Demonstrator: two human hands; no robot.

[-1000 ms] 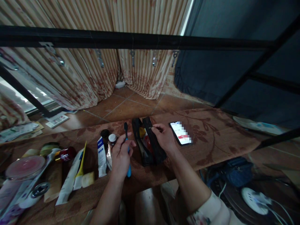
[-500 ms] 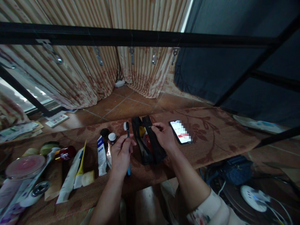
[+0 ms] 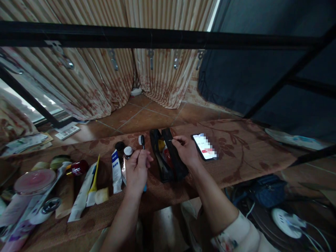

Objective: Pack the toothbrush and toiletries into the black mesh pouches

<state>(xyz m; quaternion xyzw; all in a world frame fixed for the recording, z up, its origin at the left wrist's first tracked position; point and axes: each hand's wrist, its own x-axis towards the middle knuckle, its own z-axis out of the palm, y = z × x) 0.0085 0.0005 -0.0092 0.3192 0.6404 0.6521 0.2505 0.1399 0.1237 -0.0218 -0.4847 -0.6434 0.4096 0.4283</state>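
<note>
My left hand [image 3: 137,169] is closed round a toothbrush [image 3: 142,141]. Its white bristles and black neck stick out above the fingers, and a bit of blue handle shows below. Just right of it lies an unzipped black pouch [image 3: 175,161], its mouth gaping, with something yellow [image 3: 160,145] and something red [image 3: 167,156] inside. My right hand [image 3: 185,149] pinches the pouch's right rim, at a small pale spot that looks like a zip pull. Beside my left hand are a white-capped bottle [image 3: 128,151], partly covered, and a blue-and-white tube [image 3: 116,173].
A phone [image 3: 204,147] with a lit screen lies right of the pouch on the brown patterned cloth [image 3: 244,150]. To the left are a yellow-handled brush [image 3: 95,178], a white tube [image 3: 81,196], a red jar [image 3: 77,168] and a pink-lidded tub [image 3: 35,182]. A black bar [image 3: 162,36] crosses above.
The view has shifted a little, so most things sit slightly further right. The toothbrush stays in my left hand, its head now nearer the fingers. My right hand remains at the pouch's rim.
</note>
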